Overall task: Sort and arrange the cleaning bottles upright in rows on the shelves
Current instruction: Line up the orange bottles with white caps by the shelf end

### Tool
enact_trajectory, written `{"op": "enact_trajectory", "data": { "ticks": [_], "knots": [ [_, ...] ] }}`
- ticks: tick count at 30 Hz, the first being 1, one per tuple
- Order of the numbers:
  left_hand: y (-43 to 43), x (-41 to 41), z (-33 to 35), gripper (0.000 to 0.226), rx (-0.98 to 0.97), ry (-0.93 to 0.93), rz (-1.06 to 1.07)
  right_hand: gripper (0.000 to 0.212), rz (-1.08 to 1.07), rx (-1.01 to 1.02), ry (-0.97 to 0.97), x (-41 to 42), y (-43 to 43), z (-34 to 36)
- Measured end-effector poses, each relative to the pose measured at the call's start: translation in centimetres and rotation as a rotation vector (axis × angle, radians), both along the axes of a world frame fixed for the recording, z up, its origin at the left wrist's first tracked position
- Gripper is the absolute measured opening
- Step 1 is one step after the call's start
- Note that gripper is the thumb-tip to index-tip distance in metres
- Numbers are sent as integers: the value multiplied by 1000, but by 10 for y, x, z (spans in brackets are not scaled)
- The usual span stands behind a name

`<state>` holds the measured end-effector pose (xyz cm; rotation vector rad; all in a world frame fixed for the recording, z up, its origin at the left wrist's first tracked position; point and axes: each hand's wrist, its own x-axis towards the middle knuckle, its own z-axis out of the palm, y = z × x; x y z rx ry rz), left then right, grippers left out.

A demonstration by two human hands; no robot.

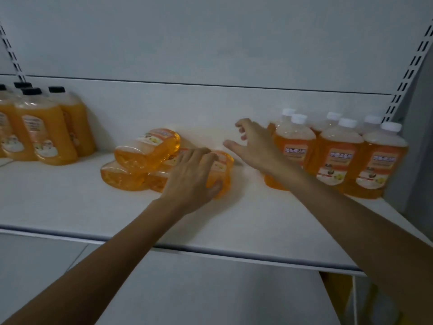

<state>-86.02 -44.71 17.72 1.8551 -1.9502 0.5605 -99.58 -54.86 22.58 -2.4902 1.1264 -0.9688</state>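
The left hand (192, 174) grips the lying bottle (223, 166) at the right edge of the pile (143, 158) in the middle of the shelf (70, 202). Its fingers (201, 156) curl over the top of the body and the thumb presses the near side. The right hand (254, 143) hovers just beyond, fingers spread and holding nothing, between the pile and the white-capped bottles (337, 156) standing in two rows at the right. Risk: the pile is stacked, with one bottle resting across others, so pulling the gripped bottle out may let its neighbours roll toward the shelf edge. Risk: the right forearm passes close in front of the nearest upright bottle, and a sideways sweep could knock it and topple the row. Risk: a one-handed grip on a smooth body may slip as the bottle is lifted upright. The bottles are clear, smooth plastic with flattened, rounded bodies, filled with orange liquid and carrying glossy orange-and-white labels. The black-capped bottles (44, 130) stand at the left. The shelf is flat, white and smooth.
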Motion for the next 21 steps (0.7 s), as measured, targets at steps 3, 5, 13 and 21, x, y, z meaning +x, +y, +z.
{"op": "enact_trajectory", "data": {
  "ticks": [3, 5, 13, 21],
  "knots": [
    [2, 27, -9, 73, 186, -80, 161, 70, -94, 396, 57, 29, -17, -17],
    [2, 32, -17, 73, 169, -96, 138, 70, -120, 537, 91, 43, -30, -30],
    [-2, 32, -19, 71, 127, -51, 111, 42, -51, 693, -17, 50, -41, -22],
    [6, 18, -10, 97, 81, 181, -1, 57, -90, 239, -83, 32, 2, 4]
  ]
}}
